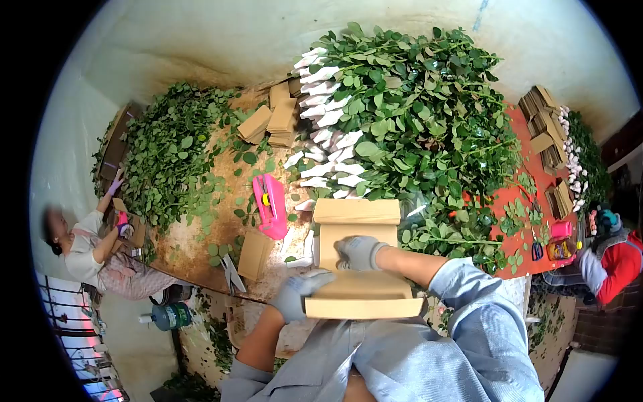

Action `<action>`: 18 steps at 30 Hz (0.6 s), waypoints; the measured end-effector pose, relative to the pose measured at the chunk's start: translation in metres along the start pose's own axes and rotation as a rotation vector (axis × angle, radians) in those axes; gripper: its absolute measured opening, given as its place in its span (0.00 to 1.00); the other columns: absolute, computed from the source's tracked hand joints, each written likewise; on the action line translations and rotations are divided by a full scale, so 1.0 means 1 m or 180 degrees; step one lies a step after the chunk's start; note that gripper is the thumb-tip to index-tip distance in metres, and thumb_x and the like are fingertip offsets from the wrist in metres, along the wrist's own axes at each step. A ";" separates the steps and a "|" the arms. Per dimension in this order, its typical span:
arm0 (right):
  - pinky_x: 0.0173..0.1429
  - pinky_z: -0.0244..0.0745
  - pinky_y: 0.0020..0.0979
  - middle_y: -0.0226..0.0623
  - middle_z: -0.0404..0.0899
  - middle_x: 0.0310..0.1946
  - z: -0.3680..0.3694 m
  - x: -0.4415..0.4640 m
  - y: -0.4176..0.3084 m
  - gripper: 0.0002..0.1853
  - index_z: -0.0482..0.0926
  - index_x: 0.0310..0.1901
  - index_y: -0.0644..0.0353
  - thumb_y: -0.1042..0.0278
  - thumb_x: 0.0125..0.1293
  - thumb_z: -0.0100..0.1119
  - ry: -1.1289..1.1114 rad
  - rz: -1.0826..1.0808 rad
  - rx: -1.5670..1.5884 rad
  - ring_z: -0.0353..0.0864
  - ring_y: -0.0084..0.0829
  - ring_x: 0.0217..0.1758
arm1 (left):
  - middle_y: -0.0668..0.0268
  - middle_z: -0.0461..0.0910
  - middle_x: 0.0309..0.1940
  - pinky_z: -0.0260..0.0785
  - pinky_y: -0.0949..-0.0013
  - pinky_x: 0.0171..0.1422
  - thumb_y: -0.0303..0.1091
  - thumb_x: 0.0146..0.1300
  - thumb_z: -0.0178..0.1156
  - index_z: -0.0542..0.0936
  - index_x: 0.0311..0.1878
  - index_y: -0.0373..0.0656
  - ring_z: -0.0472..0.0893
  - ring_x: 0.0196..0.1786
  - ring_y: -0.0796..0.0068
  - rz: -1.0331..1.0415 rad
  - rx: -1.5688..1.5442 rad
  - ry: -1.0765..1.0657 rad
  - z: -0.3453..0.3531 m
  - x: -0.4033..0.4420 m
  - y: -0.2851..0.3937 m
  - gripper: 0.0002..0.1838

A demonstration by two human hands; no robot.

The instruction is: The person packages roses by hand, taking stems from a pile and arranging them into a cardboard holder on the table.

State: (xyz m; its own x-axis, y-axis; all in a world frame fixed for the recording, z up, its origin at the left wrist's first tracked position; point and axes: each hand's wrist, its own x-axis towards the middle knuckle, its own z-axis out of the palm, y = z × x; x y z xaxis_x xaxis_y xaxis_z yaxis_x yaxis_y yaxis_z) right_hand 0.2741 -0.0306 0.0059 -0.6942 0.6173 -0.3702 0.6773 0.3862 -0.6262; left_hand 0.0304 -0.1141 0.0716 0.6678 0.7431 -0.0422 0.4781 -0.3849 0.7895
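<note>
A folded piece of brown cardboard (365, 288) lies in front of me at the table's near edge, its front flap standing up towards my body. My left hand (299, 295), in a grey glove, is closed on its left edge. My right hand (360, 253), also gloved in grey, rests on the inner panel with its fingers laid against the board; the fingertips are partly hidden. Just beyond is a stack of cardboard (357, 211). White-wrapped flower heads (313, 248) lie left of the cardboard, and a pink stapler-like tool (270, 206) is farther left.
Wrapped, leafy stems (429, 114) are piled at the back. Cardboard pieces (254, 256) lie left, beside a metal blade-like tool (233, 275). Scissors (536, 249) and a yellow-labelled bottle (561, 250) are on the red surface at right. Co-workers are at left (94, 244) and right (616, 261).
</note>
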 end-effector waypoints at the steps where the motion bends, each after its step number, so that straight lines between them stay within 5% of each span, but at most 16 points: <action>1: 0.61 0.77 0.47 0.53 0.86 0.47 0.007 -0.001 0.000 0.21 0.80 0.49 0.61 0.49 0.67 0.63 0.0002 0.0014 0.0011 0.85 0.54 0.54 | 0.49 0.84 0.56 0.76 0.56 0.65 0.38 0.59 0.67 0.83 0.60 0.39 0.84 0.59 0.49 -0.0218 -0.0021 0.0047 -0.005 -0.004 0.001 0.25; 3: 0.61 0.78 0.47 0.55 0.85 0.48 0.003 -0.010 -0.013 0.23 0.77 0.53 0.62 0.50 0.67 0.64 0.0030 0.0189 -0.0175 0.85 0.55 0.55 | 0.49 0.84 0.56 0.77 0.57 0.61 0.34 0.62 0.65 0.82 0.61 0.39 0.86 0.54 0.49 -0.0128 0.0444 0.0091 -0.028 -0.011 0.000 0.23; 6: 0.59 0.79 0.49 0.55 0.85 0.49 0.019 0.006 -0.008 0.25 0.75 0.55 0.62 0.52 0.66 0.64 0.0020 0.0487 -0.0291 0.85 0.55 0.55 | 0.49 0.85 0.55 0.75 0.57 0.66 0.30 0.64 0.64 0.85 0.58 0.40 0.84 0.60 0.52 -0.0857 0.0565 0.0394 -0.049 -0.023 -0.015 0.18; 8: 0.59 0.80 0.49 0.56 0.85 0.49 0.020 -0.003 -0.016 0.25 0.75 0.55 0.62 0.52 0.66 0.65 0.0100 0.0502 -0.0355 0.86 0.55 0.54 | 0.52 0.87 0.51 0.78 0.59 0.58 0.35 0.70 0.63 0.86 0.56 0.41 0.86 0.51 0.52 -0.0924 0.0402 0.1101 -0.063 -0.015 -0.014 0.15; 12: 0.58 0.80 0.49 0.57 0.85 0.50 0.021 -0.005 -0.024 0.27 0.73 0.57 0.61 0.51 0.65 0.66 0.0172 0.0512 -0.0536 0.86 0.55 0.54 | 0.52 0.88 0.48 0.78 0.60 0.57 0.39 0.72 0.63 0.87 0.54 0.40 0.87 0.51 0.54 -0.0633 0.0020 0.1025 -0.064 0.039 -0.013 0.16; 14: 0.58 0.80 0.49 0.55 0.86 0.51 0.017 -0.006 -0.028 0.26 0.73 0.57 0.60 0.51 0.65 0.66 0.0065 0.0678 -0.0493 0.86 0.55 0.55 | 0.54 0.87 0.53 0.77 0.60 0.64 0.35 0.68 0.65 0.84 0.59 0.39 0.86 0.56 0.56 -0.0811 -0.0841 -0.0739 -0.050 0.065 -0.018 0.18; 18: 0.53 0.80 0.50 0.52 0.87 0.48 0.028 -0.005 -0.016 0.22 0.73 0.55 0.59 0.53 0.67 0.62 0.0320 0.0479 -0.0595 0.87 0.53 0.52 | 0.56 0.86 0.49 0.76 0.58 0.59 0.39 0.67 0.66 0.84 0.55 0.39 0.85 0.53 0.57 -0.0188 0.0665 -0.1643 -0.004 0.064 0.019 0.18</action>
State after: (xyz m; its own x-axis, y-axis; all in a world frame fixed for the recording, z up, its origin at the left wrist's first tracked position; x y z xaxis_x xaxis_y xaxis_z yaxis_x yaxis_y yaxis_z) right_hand 0.2599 -0.0592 -0.0013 -0.5608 0.7388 -0.3736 0.8108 0.3990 -0.4282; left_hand 0.0801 -0.0717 0.0860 0.8041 0.4224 -0.4184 0.5909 -0.4900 0.6409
